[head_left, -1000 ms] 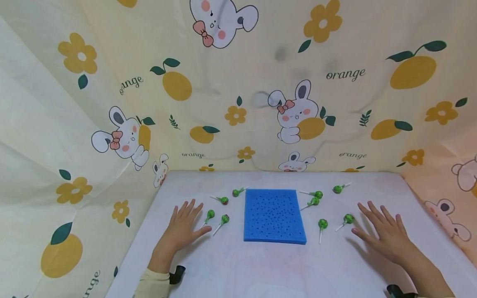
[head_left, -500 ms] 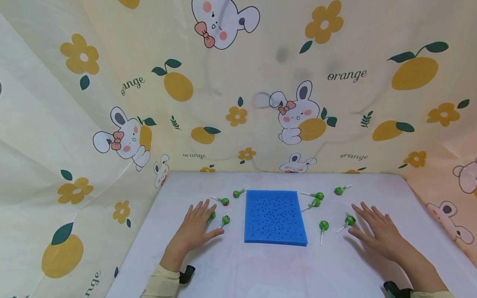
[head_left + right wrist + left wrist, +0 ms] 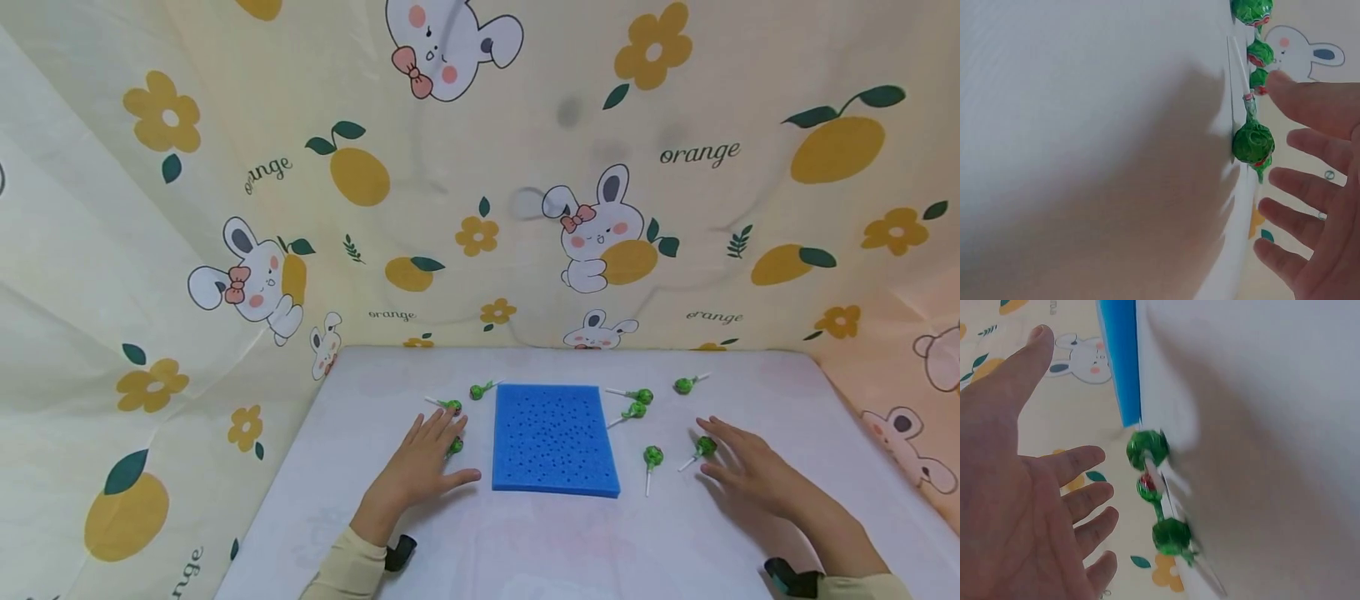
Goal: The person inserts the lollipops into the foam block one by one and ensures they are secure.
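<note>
A blue foam block (image 3: 555, 442) dotted with small holes lies flat mid-table. My left hand (image 3: 420, 467) hovers left of it with fingers spread, holding nothing, above green-wrapped lollipops; one lollipop (image 3: 455, 447) shows partly past its fingers. Another lollipop (image 3: 452, 406) lies at its fingertips, and a third (image 3: 480, 391) touches or nearly touches the block's far left corner. On the right, my right hand (image 3: 757, 475) is held over the table, fingers extended, thumb and forefinger near a lollipop (image 3: 705, 447). In the right wrist view this lollipop (image 3: 1254, 142) stays apart from the fingers.
Right of the block lie more lollipops: one (image 3: 653, 456) near its front right, a pair (image 3: 636, 409) by its right edge, and one (image 3: 683, 385) farther back. A patterned cloth (image 3: 420, 200) hangs behind the white table (image 3: 555, 550).
My left hand has moved right, over the left-hand lollipops, covering some of them. My right hand has shifted slightly left, towards the nearest lollipop. The lollipops and block stay where they were.
</note>
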Tool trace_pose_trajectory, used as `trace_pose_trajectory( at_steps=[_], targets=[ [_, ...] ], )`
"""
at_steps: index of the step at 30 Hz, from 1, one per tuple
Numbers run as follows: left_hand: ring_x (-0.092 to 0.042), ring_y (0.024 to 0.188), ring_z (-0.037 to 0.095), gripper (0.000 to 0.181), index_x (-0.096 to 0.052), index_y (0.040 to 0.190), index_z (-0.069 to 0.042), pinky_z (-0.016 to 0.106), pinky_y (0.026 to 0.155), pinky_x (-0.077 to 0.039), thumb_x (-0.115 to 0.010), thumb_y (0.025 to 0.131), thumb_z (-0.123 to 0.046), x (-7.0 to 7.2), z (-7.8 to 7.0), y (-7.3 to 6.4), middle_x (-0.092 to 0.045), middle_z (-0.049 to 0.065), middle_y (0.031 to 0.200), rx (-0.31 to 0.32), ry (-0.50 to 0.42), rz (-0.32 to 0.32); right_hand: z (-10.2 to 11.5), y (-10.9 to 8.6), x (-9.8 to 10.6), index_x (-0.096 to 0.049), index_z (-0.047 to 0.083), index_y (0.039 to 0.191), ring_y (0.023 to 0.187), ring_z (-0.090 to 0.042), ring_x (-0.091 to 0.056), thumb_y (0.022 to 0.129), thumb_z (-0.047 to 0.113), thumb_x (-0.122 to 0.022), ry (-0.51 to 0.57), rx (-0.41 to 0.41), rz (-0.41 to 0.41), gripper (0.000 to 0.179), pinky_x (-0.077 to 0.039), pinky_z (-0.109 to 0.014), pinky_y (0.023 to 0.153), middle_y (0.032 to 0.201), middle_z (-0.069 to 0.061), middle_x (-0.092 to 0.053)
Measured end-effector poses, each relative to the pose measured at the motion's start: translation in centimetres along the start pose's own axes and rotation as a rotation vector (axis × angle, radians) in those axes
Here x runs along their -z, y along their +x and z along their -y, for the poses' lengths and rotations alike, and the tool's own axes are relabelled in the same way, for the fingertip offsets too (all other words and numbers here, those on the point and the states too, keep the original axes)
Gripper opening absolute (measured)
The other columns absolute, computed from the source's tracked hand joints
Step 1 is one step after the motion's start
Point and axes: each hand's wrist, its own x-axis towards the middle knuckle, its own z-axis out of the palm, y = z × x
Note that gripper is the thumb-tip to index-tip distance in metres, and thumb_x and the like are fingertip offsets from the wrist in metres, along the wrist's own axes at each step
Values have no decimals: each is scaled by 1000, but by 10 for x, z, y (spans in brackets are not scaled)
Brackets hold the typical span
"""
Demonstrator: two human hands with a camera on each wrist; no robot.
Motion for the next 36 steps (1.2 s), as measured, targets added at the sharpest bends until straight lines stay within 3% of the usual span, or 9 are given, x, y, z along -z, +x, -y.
trace_pose_trajectory(
  at_steps=[14,21,28,36],
  targets=[
    [-21,164,34,99,-32,170,-13,54,134,-16,-61,97,-74,-6,-24,14,-23,12,178,-73,38,46,1,5,-3,-60,-8,142,131,-60,-54,94,3,-78,-18,26,-13,53,-45,-75,107,137,-33,-63],
    [-25,163,33,101,-33,169,-8,52,134,-18,-64,97,-72,-12,-32,23,-26,13,177,-112,34,57,1,8,0,-63,-10,137,107,-43,-68,92,-3,-78,-17,13,3,48,-57,-66,95,121,-25,-70],
    [-21,165,27,104,-29,171,-11,46,135,-15,-64,96,-74,-17,-41,30,-22,9,179,-73,26,95,1,14,0,-66,-11,127,94,-28,-66,91,-2,-80,-3,-12,-3,40,-60,-53,83,102,-10,-70],
    [-19,166,26,107,-28,171,-12,43,135,-15,-64,94,-76,-22,-46,36,-19,8,180,-58,16,113,5,16,2,-67,-8,123,85,-22,-58,94,3,-79,44,-92,19,33,-52,-38,71,94,-5,-65]
  ],
)
